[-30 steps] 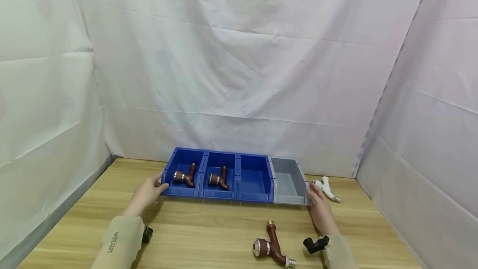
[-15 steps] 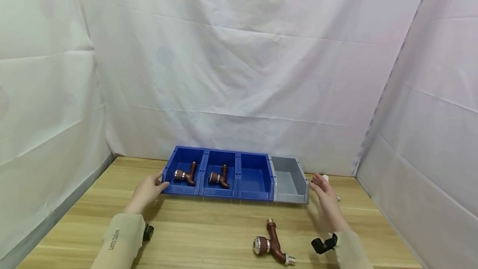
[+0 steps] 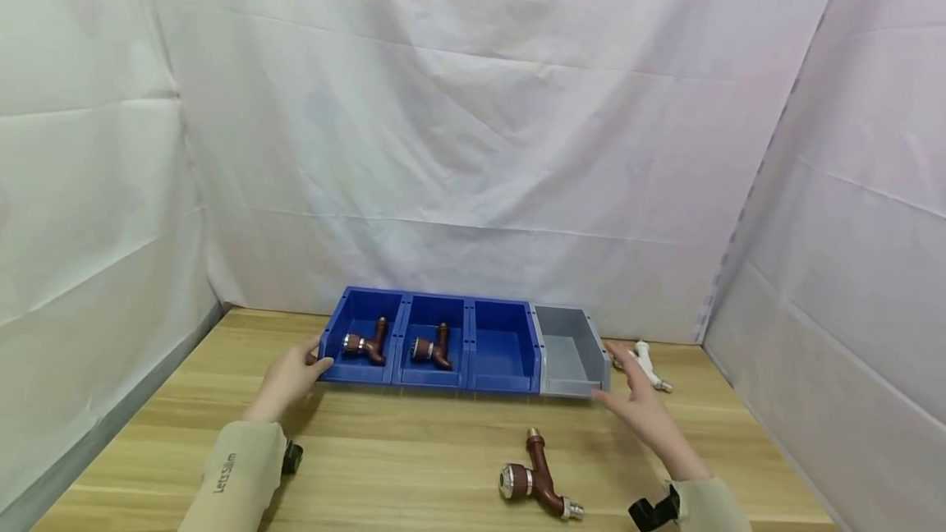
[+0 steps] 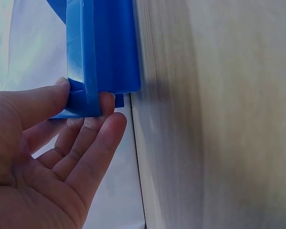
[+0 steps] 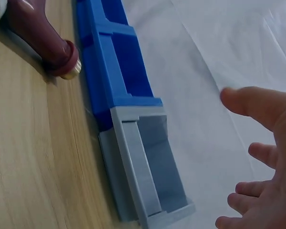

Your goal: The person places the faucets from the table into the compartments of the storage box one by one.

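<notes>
Three blue storage bins and a grey storage bin [image 3: 567, 387] stand joined in a row. My left hand [image 3: 287, 380] holds the front left corner of the leftmost blue bin [image 4: 112, 43], thumb on the rim and fingers beneath. A maroon tap [image 3: 375, 345] lies in that bin, and a second maroon tap [image 3: 441, 349] lies in the neighbouring blue bin. At the row's other end, my right hand [image 3: 645, 411] is spread beside the grey bin, holding nothing. In the right wrist view its fingers stand apart from the grey bin's wall.
A larger-looking maroon tap [image 3: 542, 479] with metal ends lies on the wooden table [image 3: 392, 466] in front of the bins. Behind my right hand is a white tap [image 3: 647, 364]. White cloth [image 3: 458, 146] hangs close behind the row and at both sides.
My right hand has let go of the grey bin's right side, moved off to the right, and spread its fingers. My left hand keeps its hold, and the bins stay nearly in place.
</notes>
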`<state>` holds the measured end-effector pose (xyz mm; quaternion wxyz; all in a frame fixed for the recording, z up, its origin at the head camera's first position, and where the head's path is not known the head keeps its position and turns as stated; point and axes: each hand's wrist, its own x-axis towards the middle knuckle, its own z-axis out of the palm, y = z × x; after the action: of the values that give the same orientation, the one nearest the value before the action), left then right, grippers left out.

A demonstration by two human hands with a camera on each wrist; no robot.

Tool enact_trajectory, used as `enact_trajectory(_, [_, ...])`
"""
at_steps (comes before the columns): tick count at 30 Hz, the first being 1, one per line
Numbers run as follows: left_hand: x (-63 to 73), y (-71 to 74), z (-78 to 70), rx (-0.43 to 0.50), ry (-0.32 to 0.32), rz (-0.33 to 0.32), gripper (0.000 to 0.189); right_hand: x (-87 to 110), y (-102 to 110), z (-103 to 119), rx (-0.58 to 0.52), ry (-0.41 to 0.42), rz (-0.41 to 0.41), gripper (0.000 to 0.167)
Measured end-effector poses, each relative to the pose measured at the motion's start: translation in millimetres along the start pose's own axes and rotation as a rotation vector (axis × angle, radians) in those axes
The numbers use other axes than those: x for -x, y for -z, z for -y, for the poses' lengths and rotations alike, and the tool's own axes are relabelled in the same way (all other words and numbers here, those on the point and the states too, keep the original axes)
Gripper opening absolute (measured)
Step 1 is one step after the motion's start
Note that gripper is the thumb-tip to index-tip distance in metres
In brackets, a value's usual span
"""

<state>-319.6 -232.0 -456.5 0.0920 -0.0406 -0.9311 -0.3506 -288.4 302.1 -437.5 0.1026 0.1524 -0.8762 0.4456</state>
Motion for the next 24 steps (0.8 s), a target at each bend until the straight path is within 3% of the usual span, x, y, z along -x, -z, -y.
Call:
enact_trajectory(4, [0.0,1.0,-1.0,-0.007,-0.007,-0.006,0.055,5.7,-6,11,0.092,0.078,0.063,0.089])
enact_trajectory(9, [-1.1,1.3,-1.1,-0.016,-0.005,-0.002,0.054,14.7,-17,24,0.122,0.121,0.149,0.088])
enact_trajectory(16, [-5.2,4.9,-3.1,-0.033,-0.012,-0.005,0.054,23.9,-39,37,0.26,0.139,0.281,0.079])
enact_trajectory(24, [0.7,-0.5,-2.6,-0.013,-0.013,-0.002,0.055,34.7,-58,42,0.39,0.148,0.485,0.084])
